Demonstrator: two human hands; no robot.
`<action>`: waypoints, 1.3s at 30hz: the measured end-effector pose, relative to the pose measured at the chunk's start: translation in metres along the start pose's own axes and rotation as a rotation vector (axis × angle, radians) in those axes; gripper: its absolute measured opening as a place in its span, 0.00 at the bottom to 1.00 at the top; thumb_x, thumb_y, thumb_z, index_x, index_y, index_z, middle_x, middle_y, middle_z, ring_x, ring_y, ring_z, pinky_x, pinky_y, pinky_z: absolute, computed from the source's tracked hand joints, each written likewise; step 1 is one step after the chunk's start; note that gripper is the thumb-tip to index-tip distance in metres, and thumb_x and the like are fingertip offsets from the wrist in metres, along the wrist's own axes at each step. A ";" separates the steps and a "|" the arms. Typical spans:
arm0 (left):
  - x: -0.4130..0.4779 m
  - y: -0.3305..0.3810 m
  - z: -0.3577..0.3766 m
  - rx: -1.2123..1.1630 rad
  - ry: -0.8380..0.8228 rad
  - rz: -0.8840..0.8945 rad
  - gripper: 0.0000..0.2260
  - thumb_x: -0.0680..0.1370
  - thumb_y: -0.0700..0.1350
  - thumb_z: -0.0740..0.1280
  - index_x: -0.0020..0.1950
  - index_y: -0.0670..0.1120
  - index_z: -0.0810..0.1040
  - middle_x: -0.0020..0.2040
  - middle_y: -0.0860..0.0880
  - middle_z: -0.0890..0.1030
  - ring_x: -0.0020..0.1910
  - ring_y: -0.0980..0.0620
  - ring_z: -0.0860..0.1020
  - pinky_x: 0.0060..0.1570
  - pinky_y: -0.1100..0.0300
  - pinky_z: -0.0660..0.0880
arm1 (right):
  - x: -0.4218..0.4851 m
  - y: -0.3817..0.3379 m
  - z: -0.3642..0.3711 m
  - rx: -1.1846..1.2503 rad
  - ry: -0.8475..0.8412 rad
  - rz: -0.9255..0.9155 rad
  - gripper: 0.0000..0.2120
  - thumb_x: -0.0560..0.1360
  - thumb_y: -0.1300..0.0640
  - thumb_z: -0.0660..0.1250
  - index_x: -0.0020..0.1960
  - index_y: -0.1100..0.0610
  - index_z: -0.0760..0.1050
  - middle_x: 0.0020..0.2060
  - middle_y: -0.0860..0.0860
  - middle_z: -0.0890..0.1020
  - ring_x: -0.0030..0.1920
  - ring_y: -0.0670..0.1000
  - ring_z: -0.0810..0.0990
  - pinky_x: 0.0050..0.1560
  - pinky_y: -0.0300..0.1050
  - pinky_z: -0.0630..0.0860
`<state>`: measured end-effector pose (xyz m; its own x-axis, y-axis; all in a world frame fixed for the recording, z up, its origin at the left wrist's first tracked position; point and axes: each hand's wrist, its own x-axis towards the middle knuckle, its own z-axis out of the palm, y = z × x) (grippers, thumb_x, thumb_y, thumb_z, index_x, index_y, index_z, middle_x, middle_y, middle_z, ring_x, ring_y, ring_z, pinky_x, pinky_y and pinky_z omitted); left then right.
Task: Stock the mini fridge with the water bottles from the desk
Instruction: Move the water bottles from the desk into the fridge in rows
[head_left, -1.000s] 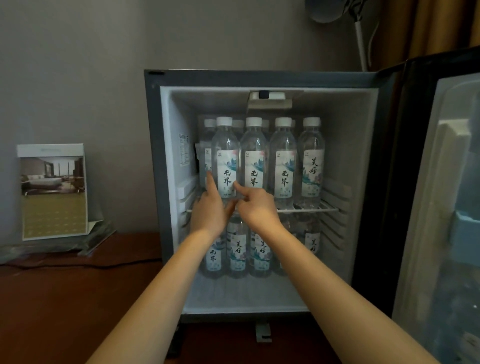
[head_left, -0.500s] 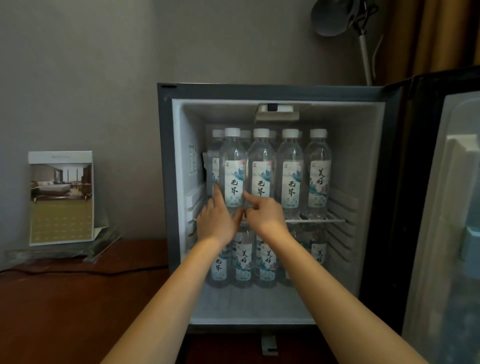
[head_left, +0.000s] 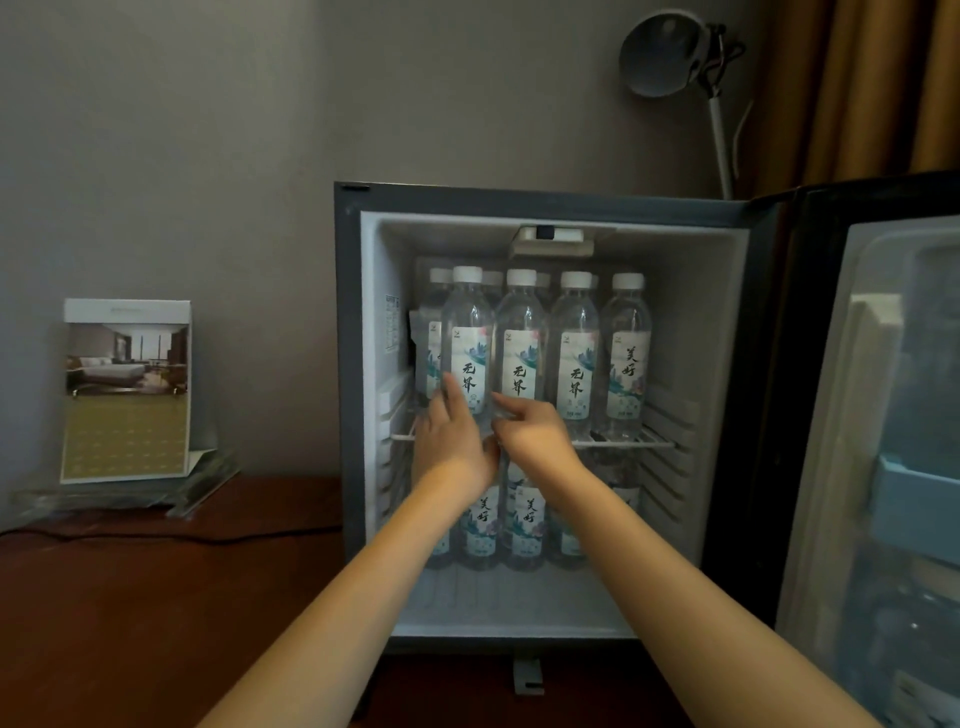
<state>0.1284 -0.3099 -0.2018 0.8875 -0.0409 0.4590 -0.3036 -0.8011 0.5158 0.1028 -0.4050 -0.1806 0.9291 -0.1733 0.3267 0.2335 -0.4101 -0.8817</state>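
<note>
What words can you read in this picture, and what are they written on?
"无界": white labels of the three clear plastic water bottles at the front left of the top row.
"美好": white label of the rightmost top-row bottle, and of two bottom-row bottles.
Too small to read: the white sticker on the grey mini fridge, on its inner left wall.
Too blurred to read: the heading of the white card with a bedroom photo.
</note>
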 end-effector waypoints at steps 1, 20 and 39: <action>-0.001 0.002 0.000 -0.005 -0.016 0.006 0.42 0.77 0.48 0.64 0.74 0.47 0.32 0.77 0.47 0.42 0.75 0.41 0.51 0.71 0.48 0.58 | -0.001 0.000 -0.001 -0.006 -0.005 -0.004 0.26 0.73 0.70 0.57 0.70 0.55 0.67 0.31 0.46 0.70 0.17 0.41 0.64 0.20 0.33 0.62; -0.052 0.000 -0.023 -0.322 -0.005 0.204 0.29 0.77 0.42 0.65 0.75 0.45 0.57 0.74 0.45 0.60 0.71 0.48 0.63 0.63 0.62 0.62 | -0.060 0.000 -0.051 0.043 0.065 -0.047 0.21 0.75 0.65 0.60 0.67 0.57 0.70 0.44 0.52 0.80 0.35 0.45 0.74 0.32 0.32 0.70; -0.252 0.159 0.034 -0.871 -0.127 0.586 0.14 0.77 0.37 0.64 0.59 0.51 0.73 0.54 0.56 0.73 0.49 0.70 0.74 0.45 0.77 0.70 | -0.342 0.087 -0.312 -0.354 1.263 -0.401 0.13 0.77 0.61 0.59 0.60 0.59 0.73 0.52 0.54 0.74 0.54 0.47 0.70 0.56 0.40 0.67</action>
<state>-0.1316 -0.4475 -0.2593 0.5363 -0.3853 0.7510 -0.7955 0.0667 0.6023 -0.2843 -0.6606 -0.2623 -0.1196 -0.6019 0.7896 0.1598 -0.7966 -0.5830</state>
